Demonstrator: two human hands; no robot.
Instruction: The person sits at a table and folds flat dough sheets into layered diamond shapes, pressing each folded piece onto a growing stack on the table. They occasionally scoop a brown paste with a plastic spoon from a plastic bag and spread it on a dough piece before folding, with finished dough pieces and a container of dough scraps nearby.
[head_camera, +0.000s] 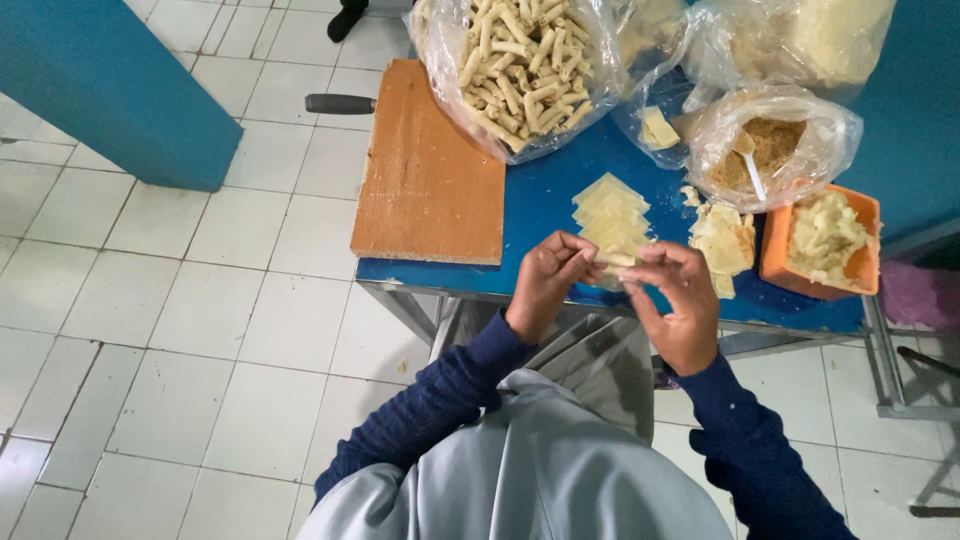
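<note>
Grey cloth and dark blue sleeves fill the near edge of the view, and just beyond them the person's two hands meet over the front edge of the blue table (545, 205). Between them is a pale roll of wrapper (612, 262), held above the table edge: the left hand (548, 275) has its fingertips pinched together on one end, and the right hand (680, 300) is curled around the other end, fingers closed on it. That roll looks light and soft, thin enough to tear or unroll if squeezed hard, so I judge it is best taken by its two ends with the fingertips, as it is now. Just behind it a stack of flat pale yellow wrapper sheets (610, 212) lies on the tabletop, limp and slightly fanned. To the right sits an orange square tub (868, 262) heaped with pale shredded filling, with loose scraps beside it. Farther back stands an open clear bag of brown crumbs (770, 150) with a white spoon in it, and a large clear bag of finished rolls (520, 65), ridged, stick-shaped and dry-looking. A worn orange-brown wooden board (425, 180) covers the table's left end, a dark handle poking out behind it. White floor tiles spread below.
</note>
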